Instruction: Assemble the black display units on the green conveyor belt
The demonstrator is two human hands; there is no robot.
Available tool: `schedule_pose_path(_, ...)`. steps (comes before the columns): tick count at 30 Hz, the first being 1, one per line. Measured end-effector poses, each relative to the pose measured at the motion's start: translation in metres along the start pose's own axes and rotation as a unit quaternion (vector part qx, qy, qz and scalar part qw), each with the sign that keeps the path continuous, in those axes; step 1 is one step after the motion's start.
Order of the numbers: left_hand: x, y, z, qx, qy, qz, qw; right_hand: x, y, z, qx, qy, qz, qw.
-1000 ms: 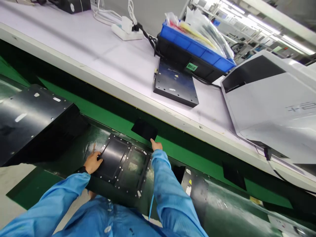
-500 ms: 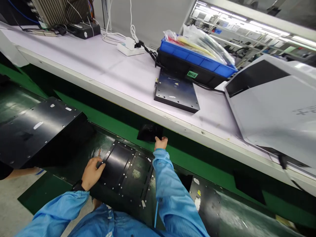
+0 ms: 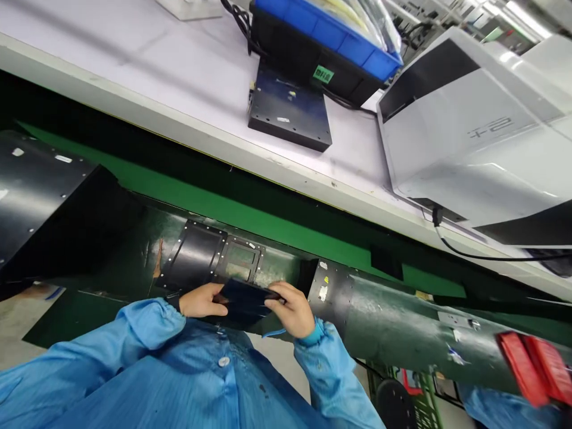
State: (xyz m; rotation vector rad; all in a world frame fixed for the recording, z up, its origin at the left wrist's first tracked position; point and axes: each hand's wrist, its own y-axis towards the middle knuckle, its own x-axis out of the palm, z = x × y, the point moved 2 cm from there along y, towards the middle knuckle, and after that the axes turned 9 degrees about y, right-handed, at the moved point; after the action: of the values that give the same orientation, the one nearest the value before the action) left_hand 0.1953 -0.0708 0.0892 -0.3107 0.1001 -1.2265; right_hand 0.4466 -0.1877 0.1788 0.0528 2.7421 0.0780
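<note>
Gloss shows faintly on the small black panel [image 3: 243, 297], a thin, flat, dark rectangle held nearly level. The left hand [image 3: 200, 301] grasps its left end and the right hand [image 3: 290, 310] its right end, with fingers curled over the top edge. It hangs above the near edge of the green belt [image 3: 402, 322], just in front of a black screw-rimmed frame [image 3: 196, 265] lying on that belt.
</note>
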Motion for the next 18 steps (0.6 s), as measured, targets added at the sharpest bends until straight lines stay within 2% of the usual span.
schedule_pose_path(2, 0.014, 0.001, -0.028, -0.049, -0.105, 0.021, 0.993, 0.002, 0.011, 0.037, 0.080, 0.031, 0.024, 0.996)
schedule_pose_path(4, 0.021, 0.011, -0.052, -0.084, -0.195, 0.074, 0.974, 0.008, 0.022, 0.074, 0.126, 0.015, 0.082, 0.988)
schedule_pose_path(6, 0.020, 0.027, -0.070, -0.119, -0.272, 0.117, 0.948, 0.020, 0.024, 0.101, 0.119, -0.044, 0.136, 0.983)
schedule_pose_path(7, 0.017, 0.037, -0.077, -0.132, -0.299, 0.132, 0.936, 0.028, 0.022, 0.110, 0.104, -0.076, 0.138, 0.982)
schedule_pose_path(8, 0.013, 0.047, -0.083, -0.143, -0.317, 0.143, 0.927, 0.039, 0.018, 0.117, 0.088, -0.101, 0.116, 0.984)
schedule_pose_path(10, 0.004, 0.064, -0.092, -0.166, -0.337, 0.158, 0.913, 0.063, 0.005, 0.127, 0.084, -0.134, 0.019, 0.987)
schedule_pose_path(13, -0.008, 0.080, -0.106, -0.216, -0.348, 0.165, 0.897, 0.096, -0.012, 0.138, 0.130, -0.179, -0.123, 0.967)
schedule_pose_path(15, -0.012, 0.086, -0.113, -0.249, -0.351, 0.166, 0.887, 0.110, -0.015, 0.144, 0.150, -0.204, -0.166, 0.953)
schedule_pose_path(18, -0.017, 0.091, -0.117, -0.274, -0.341, 0.174, 0.882, 0.120, -0.009, 0.147, 0.150, -0.226, -0.180, 0.945)
